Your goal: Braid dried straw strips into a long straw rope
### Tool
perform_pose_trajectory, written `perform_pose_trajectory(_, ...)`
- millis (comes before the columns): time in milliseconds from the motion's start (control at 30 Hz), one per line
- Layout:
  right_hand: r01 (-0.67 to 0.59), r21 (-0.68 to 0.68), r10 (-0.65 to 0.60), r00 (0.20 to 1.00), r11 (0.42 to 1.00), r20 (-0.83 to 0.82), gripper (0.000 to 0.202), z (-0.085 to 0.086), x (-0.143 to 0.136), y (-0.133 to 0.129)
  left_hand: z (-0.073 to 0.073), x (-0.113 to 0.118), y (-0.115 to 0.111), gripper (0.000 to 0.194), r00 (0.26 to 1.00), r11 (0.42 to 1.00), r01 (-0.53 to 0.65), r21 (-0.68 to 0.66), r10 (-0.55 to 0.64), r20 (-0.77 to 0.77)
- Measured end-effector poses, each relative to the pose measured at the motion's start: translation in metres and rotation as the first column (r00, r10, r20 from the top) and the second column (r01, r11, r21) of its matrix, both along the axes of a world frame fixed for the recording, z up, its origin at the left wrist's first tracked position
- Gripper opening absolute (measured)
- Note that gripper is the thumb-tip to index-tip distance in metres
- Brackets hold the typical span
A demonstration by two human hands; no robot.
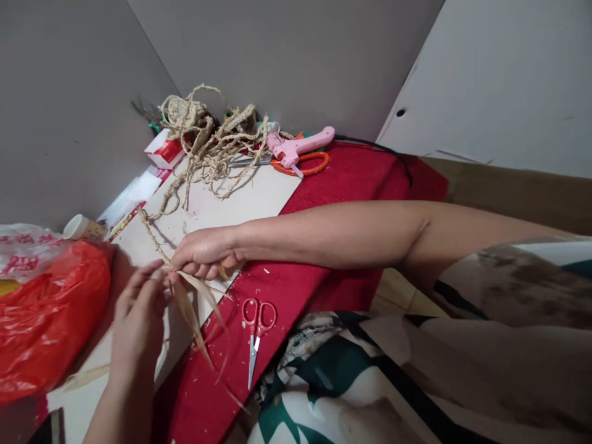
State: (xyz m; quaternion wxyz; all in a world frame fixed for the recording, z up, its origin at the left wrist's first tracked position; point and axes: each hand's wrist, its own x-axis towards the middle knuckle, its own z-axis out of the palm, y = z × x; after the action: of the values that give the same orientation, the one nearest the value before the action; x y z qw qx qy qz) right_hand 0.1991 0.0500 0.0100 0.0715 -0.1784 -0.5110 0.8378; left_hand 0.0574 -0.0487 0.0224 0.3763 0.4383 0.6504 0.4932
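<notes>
My left hand (pixel 141 296) and my right hand (pixel 201 251) meet over the pale board (pixel 240 197). Both are closed on the end of a braided straw cord (pixel 155 237). Loose flat husk strands (pixel 192 314) hang from between my fingers toward the red cloth, their tips blurred. From my hands the cord runs up to a knotted loop and on into a tangled pile of braided cord (pixel 222 148) at the back. The fingertips of my left hand are partly hidden behind the right. Small red-handled scissors (pixel 256 336) lie on the red cloth (pixel 319 283), nearest my right forearm.
A pink glue gun (pixel 300 147) rests by orange-handled scissors (pixel 305 165) at the back. To the left are a red plastic bag (pixel 55 320), a paper cup (pixel 83 228) and a red-white box (pixel 165 149). Grey panels (pixel 287 55) stand behind. Straw scraps dot the cloth.
</notes>
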Motion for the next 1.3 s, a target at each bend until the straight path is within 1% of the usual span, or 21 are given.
perform_pose_trajectory(33,-0.026,0.001,0.026,1.000,1.000,0.015,0.020,-0.001,0.000,0.001,-0.003,-0.001,0.004,0.024,0.990,0.992,0.076,-0.104,-0.063,0.125)
perform_pose_trajectory(67,-0.055,0.004,0.055,0.998,0.998,0.033,0.022,-0.001,0.000,0.003,-0.006,-0.002,0.007,0.025,0.973,0.976,0.129,-0.173,-0.092,0.212)
perform_pose_trajectory(100,-0.085,0.011,0.084,0.995,0.996,0.051,0.024,-0.002,0.000,0.005,-0.008,-0.002,0.008,0.027,0.962,0.965,0.153,-0.214,-0.096,0.257)
perform_pose_trajectory(167,-0.133,0.041,0.130,0.989,0.990,0.077,0.027,-0.003,0.001,0.008,-0.011,-0.003,0.008,0.028,0.964,0.960,0.131,-0.246,-0.066,0.257)
perform_pose_trajectory(233,-0.150,0.094,0.142,0.986,0.984,0.086,0.028,-0.003,0.003,0.011,-0.011,-0.005,0.007,0.025,0.974,0.966,0.100,-0.238,-0.047,0.220)
perform_pose_trajectory(333,-0.148,0.222,0.121,0.984,0.964,0.130,0.024,-0.001,0.007,0.014,-0.010,-0.009,0.007,0.023,0.982,0.970,0.099,-0.224,-0.059,0.180)
perform_pose_trajectory(400,-0.152,0.324,0.100,0.980,0.934,0.170,0.022,0.001,0.010,0.015,-0.009,-0.010,0.008,0.024,0.984,0.967,0.091,-0.240,-0.050,0.171)
perform_pose_trajectory(500,-0.168,0.484,0.069,0.974,0.859,0.215,0.019,0.003,0.011,0.015,-0.010,-0.010,0.010,0.027,0.981,0.950,0.105,-0.294,-0.050,0.190)
perform_pose_trajectory(633,-0.184,0.673,0.031,0.972,0.716,0.232,0.016,0.005,0.010,0.015,-0.013,-0.010,0.012,0.033,0.977,0.924,0.154,-0.349,-0.088,0.197)
perform_pose_trajectory(700,-0.213,0.722,0.046,0.969,0.658,0.244,0.018,0.006,0.009,0.014,-0.014,-0.011,0.013,0.033,0.972,0.904,0.201,-0.376,-0.137,0.191)
perform_pose_trajectory(767,-0.248,0.753,0.069,0.963,0.610,0.261,0.022,0.008,0.009,0.012,-0.014,-0.012,0.013,0.035,0.963,0.872,0.250,-0.421,-0.180,0.198)
perform_pose_trajectory(833,-0.273,0.786,0.070,0.957,0.555,0.283,0.026,0.009,0.010,0.009,-0.014,-0.013,0.013,0.035,0.955,0.846,0.281,-0.453,-0.200,0.219)
perform_pose_trajectory(867,-0.280,0.802,0.058,0.954,0.529,0.295,0.026,0.010,0.010,0.008,-0.014,-0.013,0.013,0.035,0.953,0.845,0.287,-0.452,-0.201,0.228)
perform_pose_trajectory(933,-0.281,0.827,0.021,0.950,0.486,0.311,0.025,0.012,0.011,0.006,-0.015,-0.012,0.013,0.033,0.955,0.862,0.271,-0.429,-0.184,0.233)
perform_pose_trajectory(1000,-0.267,0.854,-0.027,0.950,0.446,0.311,0.025,0.014,0.013,0.005,-0.016,-0.011,0.012,0.033,0.963,0.885,0.235,-0.403,-0.155,0.222)
perform_pose_trajectory(1100,-0.246,0.900,-0.116,0.945,0.359,0.305,0.025,0.020,0.018,0.006,-0.019,-0.009,0.010,0.032,0.975,0.903,0.179,-0.391,-0.108,0.196)
perform_pose_trajectory(1133,-0.240,0.908,-0.139,0.943,0.342,0.302,0.024,0.021,0.019,0.005,-0.020,-0.008,0.010,0.031,0.977,0.911,0.162,-0.380,-0.095,0.190)
perform_pose_trajectory(1167,-0.231,0.909,-0.152,0.942,0.347,0.298,0.023,0.023,0.020,0.005,-0.021,-0.007,0.009,0.030,0.978,0.920,0.149,-0.363,-0.085,0.189)
perform_pose_trajectory(1200,-0.219,0.902,-0.152,0.944,0.373,0.292,0.022,0.023,0.020,0.003,-0.022,-0.006,0.008,0.029,0.978,0.928,0.142,-0.345,-0.078,0.191)
perform_pose_trajectory(1300,-0.181,0.841,-0.096,0.959,0.511,0.265,0.023,0.020,0.019,-0.002,-0.023,-0.003,0.007,0.025,0.970,0.946,0.141,-0.292,-0.073,0.234)
